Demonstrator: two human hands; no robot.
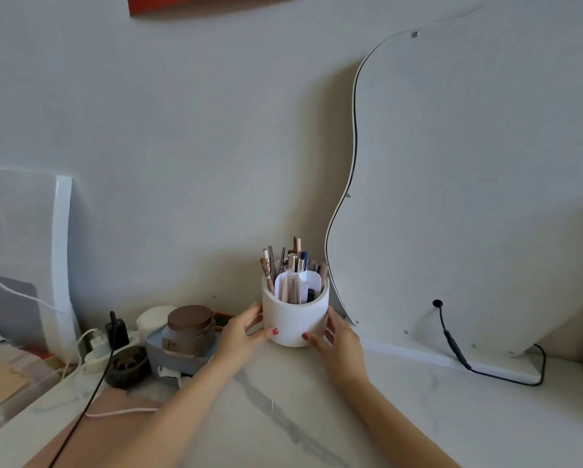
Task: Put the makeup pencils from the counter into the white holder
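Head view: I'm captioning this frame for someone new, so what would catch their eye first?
The white holder, full of upright makeup pencils, stands mid-counter, with the left hand and right hand cupping its sides. Behind it to the right, a large wavy-edged board leans on the wall.

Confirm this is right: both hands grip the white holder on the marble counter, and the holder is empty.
Not empty. The head view shows the white holder full of makeup pencils standing in its compartments. The rest holds: left hand and right hand grip it on the marble counter.
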